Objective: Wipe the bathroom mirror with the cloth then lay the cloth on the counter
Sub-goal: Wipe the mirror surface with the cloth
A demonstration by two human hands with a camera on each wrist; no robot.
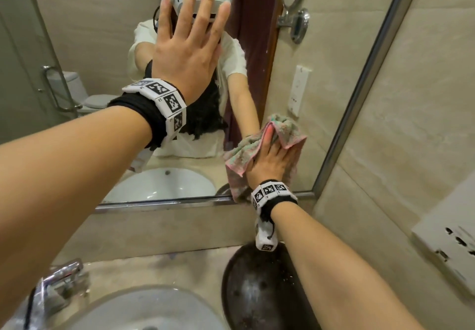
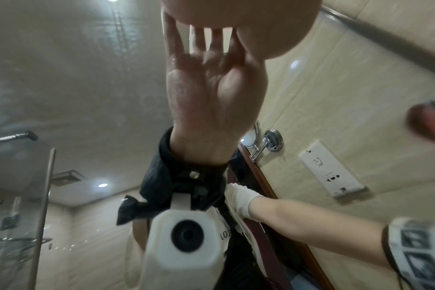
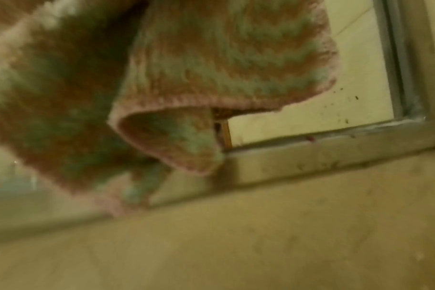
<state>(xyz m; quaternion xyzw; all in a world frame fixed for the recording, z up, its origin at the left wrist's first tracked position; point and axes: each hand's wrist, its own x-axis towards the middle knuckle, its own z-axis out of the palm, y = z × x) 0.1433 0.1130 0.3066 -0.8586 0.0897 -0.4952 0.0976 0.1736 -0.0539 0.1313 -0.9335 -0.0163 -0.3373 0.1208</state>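
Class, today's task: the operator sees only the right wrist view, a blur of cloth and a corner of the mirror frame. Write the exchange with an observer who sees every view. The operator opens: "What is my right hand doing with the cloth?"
Observer: The right hand presses the cloth flat against the mirror, near its lower right corner.
Operator: And the left hand?
Observer: The left hand is open, fingers spread against the glass, higher up and further left, holding nothing.
Operator: What lies under my arm?
Observer: The counter, with a dark round tray on it beneath the right forearm.
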